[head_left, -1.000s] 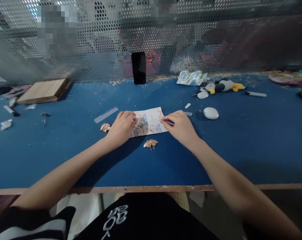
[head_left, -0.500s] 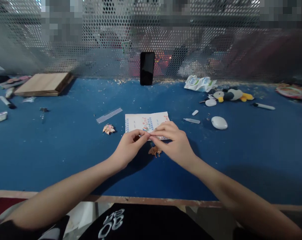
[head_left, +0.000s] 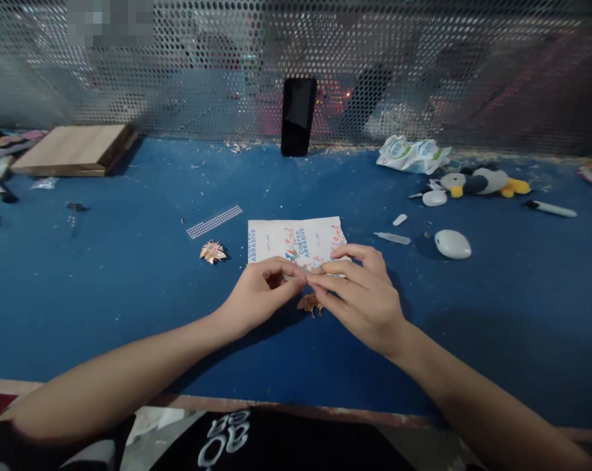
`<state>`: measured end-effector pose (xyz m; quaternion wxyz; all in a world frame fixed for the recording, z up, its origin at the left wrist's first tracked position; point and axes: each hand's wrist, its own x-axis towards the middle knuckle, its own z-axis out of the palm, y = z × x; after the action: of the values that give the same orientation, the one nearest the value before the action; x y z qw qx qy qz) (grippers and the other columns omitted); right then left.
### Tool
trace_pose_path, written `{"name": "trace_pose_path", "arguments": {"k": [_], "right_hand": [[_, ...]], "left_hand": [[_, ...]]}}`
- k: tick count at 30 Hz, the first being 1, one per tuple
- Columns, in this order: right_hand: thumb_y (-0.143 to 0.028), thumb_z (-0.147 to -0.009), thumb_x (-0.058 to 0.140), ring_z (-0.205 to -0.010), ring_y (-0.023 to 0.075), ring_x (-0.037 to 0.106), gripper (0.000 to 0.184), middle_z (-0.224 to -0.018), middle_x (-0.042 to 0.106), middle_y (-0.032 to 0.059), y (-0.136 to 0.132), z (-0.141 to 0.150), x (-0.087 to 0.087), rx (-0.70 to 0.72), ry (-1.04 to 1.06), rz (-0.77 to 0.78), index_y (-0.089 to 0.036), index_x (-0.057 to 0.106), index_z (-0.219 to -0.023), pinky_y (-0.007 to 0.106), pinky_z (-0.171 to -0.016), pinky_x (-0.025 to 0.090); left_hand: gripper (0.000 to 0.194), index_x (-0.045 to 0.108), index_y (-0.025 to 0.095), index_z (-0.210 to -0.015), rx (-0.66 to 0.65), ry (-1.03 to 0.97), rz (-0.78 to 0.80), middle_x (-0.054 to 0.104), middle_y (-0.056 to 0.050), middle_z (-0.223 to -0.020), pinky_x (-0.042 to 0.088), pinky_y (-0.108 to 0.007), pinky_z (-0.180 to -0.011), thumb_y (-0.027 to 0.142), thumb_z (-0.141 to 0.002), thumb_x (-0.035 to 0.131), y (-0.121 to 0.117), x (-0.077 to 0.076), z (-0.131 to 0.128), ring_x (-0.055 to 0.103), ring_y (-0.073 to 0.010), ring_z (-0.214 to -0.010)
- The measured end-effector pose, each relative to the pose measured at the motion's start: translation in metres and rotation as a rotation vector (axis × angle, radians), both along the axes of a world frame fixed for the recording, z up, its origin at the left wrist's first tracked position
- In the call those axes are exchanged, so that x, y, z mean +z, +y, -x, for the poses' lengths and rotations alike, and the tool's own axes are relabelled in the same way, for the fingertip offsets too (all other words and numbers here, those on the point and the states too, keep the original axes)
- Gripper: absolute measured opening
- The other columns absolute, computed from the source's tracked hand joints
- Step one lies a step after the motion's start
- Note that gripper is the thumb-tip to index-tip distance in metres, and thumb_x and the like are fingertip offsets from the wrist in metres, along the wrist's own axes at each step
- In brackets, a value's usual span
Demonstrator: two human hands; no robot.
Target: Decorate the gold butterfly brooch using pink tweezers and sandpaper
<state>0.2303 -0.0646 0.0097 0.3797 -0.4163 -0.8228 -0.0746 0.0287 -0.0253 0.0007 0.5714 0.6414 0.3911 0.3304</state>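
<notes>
My left hand [head_left: 256, 294] and my right hand [head_left: 367, 297] meet at their fingertips over the near edge of a white sandpaper sheet [head_left: 276, 241] printed "coated abrasive". Both pinch at one spot, around something small and pale that I cannot make out. Just below the fingers lies a gold, winged metal ornament [head_left: 309, 305], partly covered by my right hand. A second gold ornament [head_left: 212, 252], with pinkish parts, rests left of the sheet. Behind it is a clear strip of small rhinestones [head_left: 214, 222].
Right of the sheet lie a clear plastic dropper [head_left: 392, 237] and a white rounded case [head_left: 452, 244]. Farther back are a plush duck [head_left: 487, 181], a marker [head_left: 551, 209] and a white packet [head_left: 413, 155]. A phone [head_left: 298, 118] leans on the mesh; wooden boards [head_left: 70, 150] sit left.
My left hand has come off the sheet's left part, and my right hand, earlier pinching something purple at its right edge, has moved in. Their fingertips met and stay together; the right fingers spread slightly.
</notes>
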Motion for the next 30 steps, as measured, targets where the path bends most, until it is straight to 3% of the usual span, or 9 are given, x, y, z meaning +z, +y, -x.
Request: {"name": "trace_pose_path", "arguments": {"k": [9,12,17,30], "right_hand": [[-0.014,-0.089,0.074,-0.100,0.0262,0.062,0.013,-0.087,0.078,0.0027,0.002,0.006,0.001,-0.007,0.121,0.079,-0.026,0.076,-0.093,0.047,-0.087,0.054],[-0.016,-0.090,0.071,-0.099,0.0262,0.063,0.012,-0.086,0.078,0.0022,0.002,0.006,0.002,-0.027,0.171,0.173,-0.027,0.075,-0.090,0.047,-0.088,0.055],[-0.014,-0.088,0.069,-0.096,0.0250,0.064,0.012,-0.083,0.075,0.0022,0.003,0.007,0.002,-0.037,0.221,0.277,-0.025,0.070,-0.083,0.045,-0.087,0.054],[-0.014,-0.088,0.069,-0.094,0.0243,0.064,0.013,-0.083,0.075,0.0016,0.000,0.010,-0.001,-0.060,0.197,0.263,-0.025,0.068,-0.081,0.045,-0.087,0.052]], "left_hand": [[0.016,0.070,0.017,-0.086,0.023,0.050,0.009,0.071,-0.004,-0.081,0.047,-0.026,-0.062,0.033,-0.086,0.067,0.000,-0.004,0.001,0.060,-0.0122,-0.069],[0.014,0.071,0.017,-0.087,0.034,0.080,-0.093,0.070,-0.002,-0.078,0.044,-0.023,-0.058,0.031,-0.087,0.067,0.001,-0.005,-0.001,0.054,-0.0090,-0.062],[0.005,0.071,0.017,-0.084,0.071,0.110,-0.339,0.073,-0.002,-0.090,0.042,-0.019,-0.055,0.020,-0.087,0.067,-0.001,-0.002,-0.002,0.051,-0.0059,-0.060],[0.009,0.070,0.017,-0.086,0.074,0.217,-0.600,0.070,-0.003,-0.094,0.043,-0.020,-0.058,0.018,-0.092,0.063,-0.010,0.000,0.001,0.049,-0.0058,-0.060]]}}
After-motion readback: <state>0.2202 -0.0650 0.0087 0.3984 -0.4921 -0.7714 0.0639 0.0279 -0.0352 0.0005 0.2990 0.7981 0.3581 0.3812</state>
